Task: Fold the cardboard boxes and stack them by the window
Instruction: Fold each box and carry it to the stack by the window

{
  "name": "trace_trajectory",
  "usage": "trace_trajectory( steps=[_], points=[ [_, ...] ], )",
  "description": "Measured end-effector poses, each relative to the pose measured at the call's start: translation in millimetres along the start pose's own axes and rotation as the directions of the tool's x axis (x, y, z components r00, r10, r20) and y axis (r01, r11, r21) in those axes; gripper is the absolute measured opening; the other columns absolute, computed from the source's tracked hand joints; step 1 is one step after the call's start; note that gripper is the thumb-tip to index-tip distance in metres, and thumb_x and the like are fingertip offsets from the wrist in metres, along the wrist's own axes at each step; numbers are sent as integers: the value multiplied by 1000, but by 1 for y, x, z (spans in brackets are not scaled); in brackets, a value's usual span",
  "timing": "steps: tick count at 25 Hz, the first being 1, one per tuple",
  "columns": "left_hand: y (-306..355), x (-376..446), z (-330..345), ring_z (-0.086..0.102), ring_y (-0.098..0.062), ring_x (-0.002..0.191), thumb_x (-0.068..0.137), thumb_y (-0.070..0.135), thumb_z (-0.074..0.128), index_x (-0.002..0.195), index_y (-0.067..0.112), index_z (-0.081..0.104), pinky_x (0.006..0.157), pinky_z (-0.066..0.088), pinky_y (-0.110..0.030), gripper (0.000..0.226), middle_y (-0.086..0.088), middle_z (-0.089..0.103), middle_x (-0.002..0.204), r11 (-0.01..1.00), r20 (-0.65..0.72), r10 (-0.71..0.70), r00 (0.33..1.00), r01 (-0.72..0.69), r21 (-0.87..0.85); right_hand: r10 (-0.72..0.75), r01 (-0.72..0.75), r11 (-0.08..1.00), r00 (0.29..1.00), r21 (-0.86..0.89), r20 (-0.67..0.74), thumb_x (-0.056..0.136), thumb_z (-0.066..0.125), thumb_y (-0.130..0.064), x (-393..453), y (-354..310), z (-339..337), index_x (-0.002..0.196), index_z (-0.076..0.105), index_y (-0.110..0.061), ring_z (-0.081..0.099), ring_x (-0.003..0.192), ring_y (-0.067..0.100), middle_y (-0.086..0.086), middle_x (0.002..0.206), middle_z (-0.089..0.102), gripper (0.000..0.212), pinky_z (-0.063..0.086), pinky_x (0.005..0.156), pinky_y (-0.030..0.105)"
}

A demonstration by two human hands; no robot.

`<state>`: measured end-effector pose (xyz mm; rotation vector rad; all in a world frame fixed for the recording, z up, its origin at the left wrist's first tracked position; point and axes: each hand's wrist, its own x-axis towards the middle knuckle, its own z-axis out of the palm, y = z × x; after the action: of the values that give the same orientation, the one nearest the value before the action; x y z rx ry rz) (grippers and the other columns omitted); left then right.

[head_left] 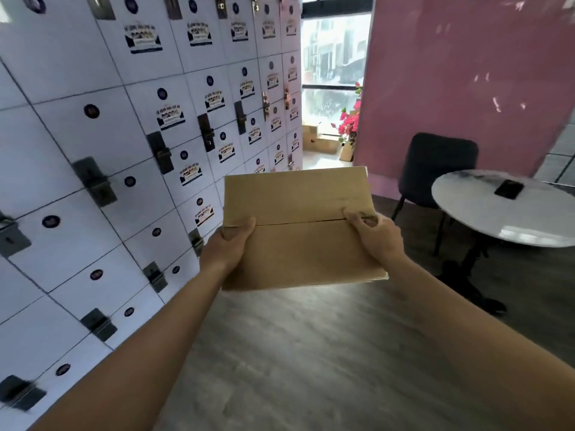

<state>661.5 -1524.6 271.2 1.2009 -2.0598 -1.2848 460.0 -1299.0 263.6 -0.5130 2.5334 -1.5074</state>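
I carry a folded brown cardboard box (298, 231) in front of me at about waist height, its top flaps closed along a middle seam. My left hand (228, 244) grips the box's left side, thumb on the top. My right hand (375, 236) grips the right side, fingers curled into the seam. Far ahead, by the window (334, 63), other cardboard boxes (317, 138) stand on the floor.
A wall of white lockers (124, 135) runs along my left. A pink wall (466, 88) stands on the right, with a dark chair (435, 169) and a round white table (504, 209) holding a phone (509, 188). Pink flowers (350, 124) stand near the window. The floor (311, 353) is grey wood.
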Motion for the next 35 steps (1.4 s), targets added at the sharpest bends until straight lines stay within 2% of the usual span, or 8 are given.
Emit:
trace_trajectory(
  steps=[4,10,14,18,22,27,30,35],
  points=[
    [35,121,25,58,-27,114,57,102,42,134,31,55,97,43,-43,106,0,62,131,997,82,48,995,-52,50,58,-58,998,997,12,-52,73,53,-86,93,-20,26,116,65,-27,64,96,21,-5,103,69,75,51,86,40],
    [96,273,116,54,-19,97,59,98,48,132,36,57,79,40,-30,96,9,61,115,993,186,108,976,-117,35,137,-138,990,978,6,-158,76,55,-83,244,-6,31,110,66,-26,63,97,22,-3,102,69,67,50,92,43],
    [133,381,190,58,-26,110,51,100,46,135,34,56,98,48,-45,107,2,63,127,990,206,120,971,-133,48,112,-115,993,975,-5,-190,78,53,-82,373,8,35,112,67,-22,64,98,23,-2,104,69,70,50,93,44],
    [173,475,237,60,-23,102,61,94,52,132,33,57,92,48,-40,93,4,65,122,996,195,86,977,-92,22,93,-98,995,983,-21,-161,77,51,-84,495,2,45,106,68,-25,66,95,23,-3,101,71,67,53,88,42],
    [205,580,262,64,-19,97,53,97,53,106,42,61,83,47,-35,77,10,68,110,999,161,39,986,-42,19,77,-80,997,989,-20,-126,73,51,-88,615,-13,76,103,67,-29,65,93,21,-5,101,71,68,52,82,38],
    [224,723,306,63,-19,95,49,102,49,112,44,59,83,47,-35,86,12,66,108,998,160,66,985,-67,3,82,-84,996,985,-7,-149,70,52,-90,755,-14,125,106,69,-29,66,97,22,-4,103,73,73,54,85,39],
    [245,814,338,63,-21,100,54,100,49,113,42,59,91,50,-39,83,10,68,112,996,198,72,978,-79,28,130,-133,991,976,-3,-174,73,56,-86,842,-22,147,106,68,-31,66,101,22,-5,105,73,65,54,87,40],
    [292,946,411,63,-25,102,55,101,47,124,34,60,93,52,-43,98,4,68,115,993,222,112,969,-117,12,163,-164,986,955,14,-249,74,58,-83,975,-26,154,100,66,-31,65,103,23,-7,99,70,59,49,81,34]
  ],
)
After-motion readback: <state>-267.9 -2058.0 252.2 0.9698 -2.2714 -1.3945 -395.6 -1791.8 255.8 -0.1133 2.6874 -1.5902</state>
